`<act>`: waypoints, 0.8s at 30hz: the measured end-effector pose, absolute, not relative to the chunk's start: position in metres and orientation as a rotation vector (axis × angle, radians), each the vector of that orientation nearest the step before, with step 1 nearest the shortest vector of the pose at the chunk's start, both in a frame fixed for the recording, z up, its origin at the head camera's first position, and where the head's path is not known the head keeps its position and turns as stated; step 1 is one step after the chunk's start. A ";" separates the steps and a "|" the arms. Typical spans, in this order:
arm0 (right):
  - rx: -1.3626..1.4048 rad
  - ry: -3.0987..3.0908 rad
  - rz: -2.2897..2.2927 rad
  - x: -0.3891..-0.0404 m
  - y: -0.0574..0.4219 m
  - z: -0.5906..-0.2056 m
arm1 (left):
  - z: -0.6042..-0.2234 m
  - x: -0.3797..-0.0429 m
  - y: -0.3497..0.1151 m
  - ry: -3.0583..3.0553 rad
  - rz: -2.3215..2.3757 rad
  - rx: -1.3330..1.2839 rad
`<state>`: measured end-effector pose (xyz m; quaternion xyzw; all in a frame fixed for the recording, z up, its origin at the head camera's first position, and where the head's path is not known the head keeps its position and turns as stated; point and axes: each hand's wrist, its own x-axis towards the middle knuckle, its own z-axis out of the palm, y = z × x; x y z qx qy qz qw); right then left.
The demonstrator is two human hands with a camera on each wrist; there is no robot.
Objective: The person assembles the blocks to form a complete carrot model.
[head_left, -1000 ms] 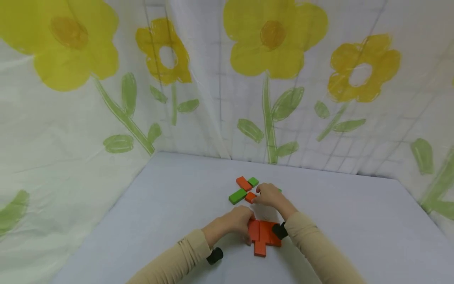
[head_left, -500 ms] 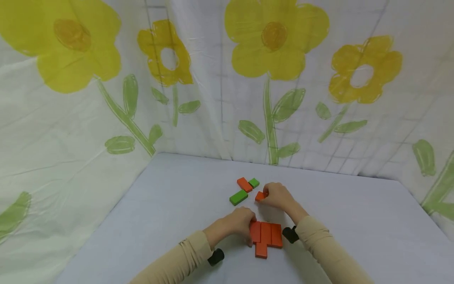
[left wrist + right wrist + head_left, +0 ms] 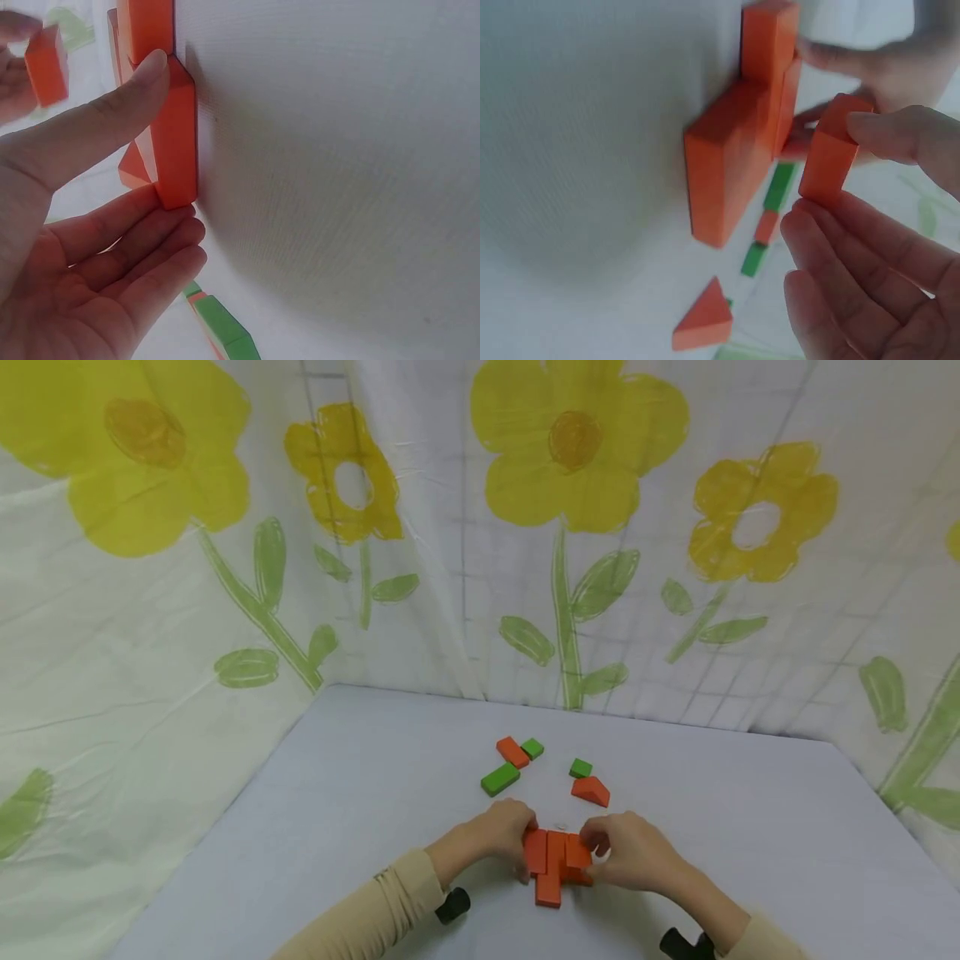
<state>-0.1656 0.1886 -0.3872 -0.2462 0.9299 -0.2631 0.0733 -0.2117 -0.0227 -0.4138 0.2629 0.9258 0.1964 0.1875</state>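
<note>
Several orange wooden blocks (image 3: 548, 888) lie flat side by side near the front of the table, one jutting toward the person. My left hand (image 3: 504, 833) grips the leftmost orange block (image 3: 175, 142) of this group, its thumb at one end and its fingertips at the other. Over the right side of the group, my right hand (image 3: 633, 852) pinches a small orange block (image 3: 831, 154) between thumb and fingers. That block shows raised above the group in the right wrist view and partly covers the rightmost block in the head view.
Behind the hands, a long green block (image 3: 500, 778), an orange block (image 3: 512, 752) and a small green block (image 3: 532, 748) lie close together. To their right lie another small green block (image 3: 580, 767) and an orange block with slanted sides (image 3: 591, 790). A flower-printed curtain (image 3: 435, 527) hangs behind the table (image 3: 375, 752).
My right hand has picked up the small orange block from the far pieces and brought it toward the person, over the group. My left hand has stayed at the left block.
</note>
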 end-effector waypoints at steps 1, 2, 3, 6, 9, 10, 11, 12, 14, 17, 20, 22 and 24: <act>-0.749 2.774 -0.783 -0.161 0.189 -0.389 | -0.414 -0.211 -0.023 2.607 0.548 0.748; -0.755 2.759 -0.776 -0.157 0.189 -0.390 | -0.414 -0.211 -0.023 2.610 0.542 0.754; -0.757 2.747 -0.767 -0.154 0.188 -0.392 | -0.414 -0.211 -0.022 2.617 0.532 0.764; -0.751 2.735 -0.728 -0.148 0.186 -0.397 | -0.415 -0.211 -0.022 2.626 0.513 0.778; -0.747 2.738 -0.693 -0.145 0.184 -0.403 | -0.415 -0.211 -0.022 2.630 0.498 0.782; -0.745 2.739 -0.682 -0.144 0.183 -0.405 | -0.415 -0.211 -0.022 2.628 0.498 0.780; -0.747 2.741 -0.674 -0.144 0.182 -0.406 | -0.415 -0.212 -0.022 2.627 0.499 0.778; -0.747 2.745 -0.669 -0.143 0.182 -0.408 | -0.415 -0.212 -0.022 2.624 0.504 0.775; -0.759 2.757 -0.662 -0.142 0.180 -0.411 | -0.415 -0.212 -0.022 2.626 0.502 0.774; -0.762 2.785 -0.663 -0.142 0.179 -0.414 | -0.415 -0.212 -0.022 2.632 0.501 0.773; -0.746 2.809 -0.681 -0.142 0.178 -0.416 | -0.416 -0.212 -0.022 2.640 0.493 0.777; -0.739 2.817 -0.691 -0.143 0.178 -0.417 | -0.415 -0.212 -0.022 2.639 0.497 0.779; -0.747 2.819 -0.690 -0.144 0.178 -0.416 | -0.415 -0.212 -0.022 2.639 0.496 0.778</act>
